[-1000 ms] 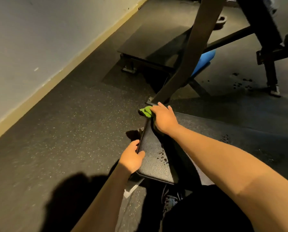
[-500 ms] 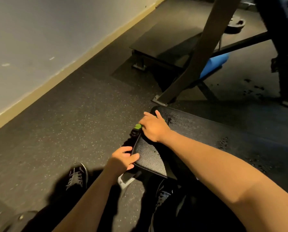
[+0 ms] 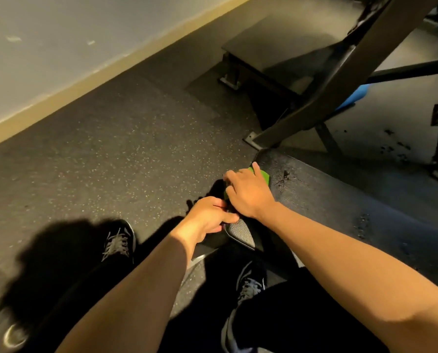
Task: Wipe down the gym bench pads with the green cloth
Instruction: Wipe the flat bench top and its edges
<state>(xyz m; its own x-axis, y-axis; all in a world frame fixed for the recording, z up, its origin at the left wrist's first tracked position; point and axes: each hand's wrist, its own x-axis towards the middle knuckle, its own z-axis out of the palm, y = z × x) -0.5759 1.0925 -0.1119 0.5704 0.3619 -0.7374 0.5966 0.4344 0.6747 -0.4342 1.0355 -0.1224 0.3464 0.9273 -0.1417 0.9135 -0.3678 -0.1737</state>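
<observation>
Left hand (image 3: 207, 220) closer now, seemingly gripping pad (image 3: 240, 231); right hand (image 3: 248, 193) flat on green cloth (image 3: 264, 175)

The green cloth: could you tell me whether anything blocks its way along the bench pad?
Nothing visible does. The right hand presses the green cloth onto the bench pad; beyond it lie only dark specks. The left hand holds the pad's near corner, off that path.

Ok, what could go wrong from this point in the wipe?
1. The right hand presses the green cloth at the very edge of the bench pad, so the cloth may slip off.
2. The left hand grips that edge close by; a stroke towards it could bump it.
3. The dark droplets to the cloth's right could get missed.
</observation>
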